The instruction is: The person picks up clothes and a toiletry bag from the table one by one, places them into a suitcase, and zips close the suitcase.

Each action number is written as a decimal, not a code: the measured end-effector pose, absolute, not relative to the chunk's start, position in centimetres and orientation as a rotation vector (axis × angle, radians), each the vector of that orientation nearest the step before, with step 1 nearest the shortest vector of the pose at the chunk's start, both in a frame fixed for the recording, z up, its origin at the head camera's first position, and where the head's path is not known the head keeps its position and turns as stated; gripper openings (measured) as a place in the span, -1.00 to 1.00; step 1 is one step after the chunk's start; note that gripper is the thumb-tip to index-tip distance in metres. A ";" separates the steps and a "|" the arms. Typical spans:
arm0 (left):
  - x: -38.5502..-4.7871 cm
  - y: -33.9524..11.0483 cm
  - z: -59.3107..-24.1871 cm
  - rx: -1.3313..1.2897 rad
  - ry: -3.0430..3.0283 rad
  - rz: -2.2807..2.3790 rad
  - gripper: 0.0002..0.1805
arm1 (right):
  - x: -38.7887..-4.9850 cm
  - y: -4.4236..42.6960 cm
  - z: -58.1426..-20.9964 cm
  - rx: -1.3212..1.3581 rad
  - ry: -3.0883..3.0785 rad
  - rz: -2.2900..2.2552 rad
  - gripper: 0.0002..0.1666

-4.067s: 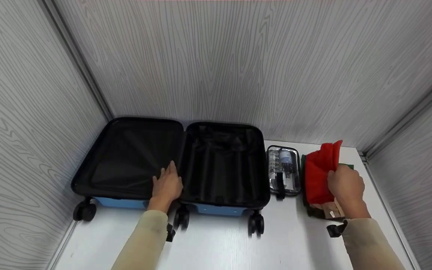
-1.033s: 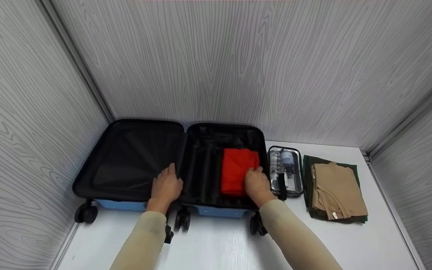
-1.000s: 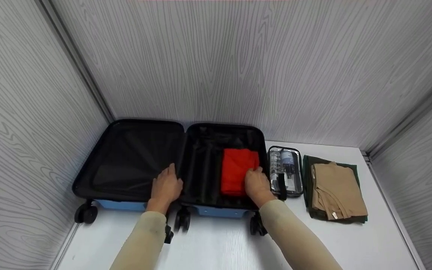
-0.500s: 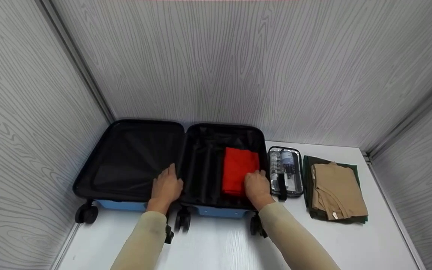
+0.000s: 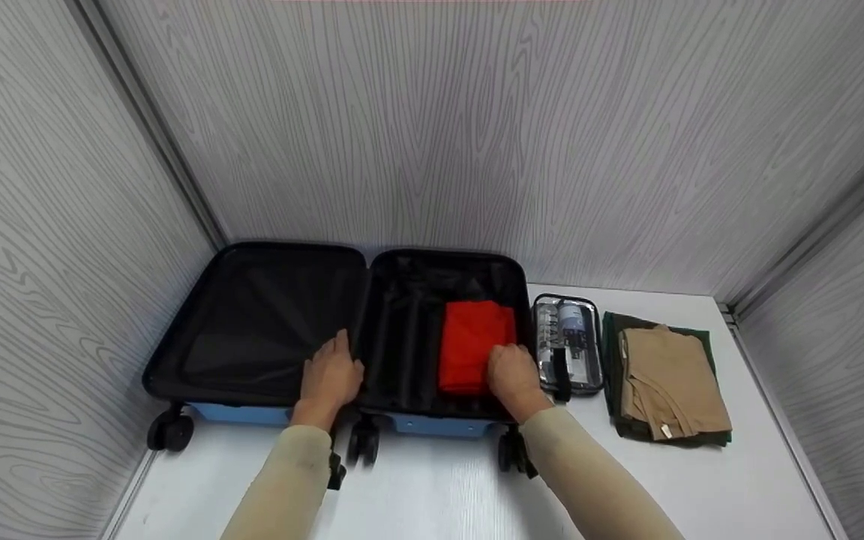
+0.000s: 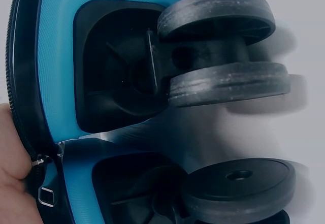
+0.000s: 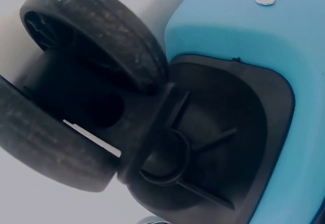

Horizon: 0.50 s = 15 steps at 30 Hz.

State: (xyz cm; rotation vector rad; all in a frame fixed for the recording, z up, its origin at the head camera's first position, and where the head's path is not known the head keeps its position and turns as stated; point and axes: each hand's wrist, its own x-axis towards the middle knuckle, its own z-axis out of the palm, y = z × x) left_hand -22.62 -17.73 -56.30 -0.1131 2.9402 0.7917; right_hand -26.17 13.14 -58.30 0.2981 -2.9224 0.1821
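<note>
An open suitcase (image 5: 443, 426) with black lining and a blue shell lies with its two halves side by side. My left hand (image 5: 329, 375) rests on the inner edge of the left half, its fingers pointing away. In the left wrist view, part of that hand (image 6: 12, 168) shows beside the zipper pull (image 6: 45, 196). Inside the right half lies a folded red cloth (image 5: 473, 345), towards its right side. My right hand (image 5: 513, 375) grips the cloth's near right edge with curled fingers; the fingertips are hidden. Only the suitcase's underside and caster wheel (image 7: 96, 26) fill the right wrist view.
A clear toiletry bag (image 5: 586, 352) with black trim and bottles stands right of the suitcase. Beyond it lie a folded tan garment (image 5: 676, 382) and dark green cloth (image 5: 616, 405) beneath. White table (image 5: 439, 487) extends in front; grey walls enclose the back and sides.
My right hand has carried the red cloth from the pile at right into the suitcase's right half, uncovering the tan garment. Lately it has shifted only slightly. My left hand has stayed put.
</note>
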 end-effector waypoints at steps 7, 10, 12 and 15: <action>-22.5 -17.7 -56.2 -0.106 2.946 0.774 -0.28 | -26.2 13.5 -58.1 0.403 -2.817 0.175 -0.78; -22.4 -17.6 -56.2 -0.108 2.951 0.783 -0.28 | -26.3 13.7 -57.8 0.368 -2.802 0.306 -0.71; -22.4 -17.6 -56.3 -0.118 2.943 0.797 -0.28 | -26.3 13.8 -57.5 0.345 -2.782 0.394 -0.69; -22.4 -17.6 -56.3 -0.111 2.948 0.800 -0.28 | -26.1 14.2 -57.0 0.357 -2.728 0.444 -0.71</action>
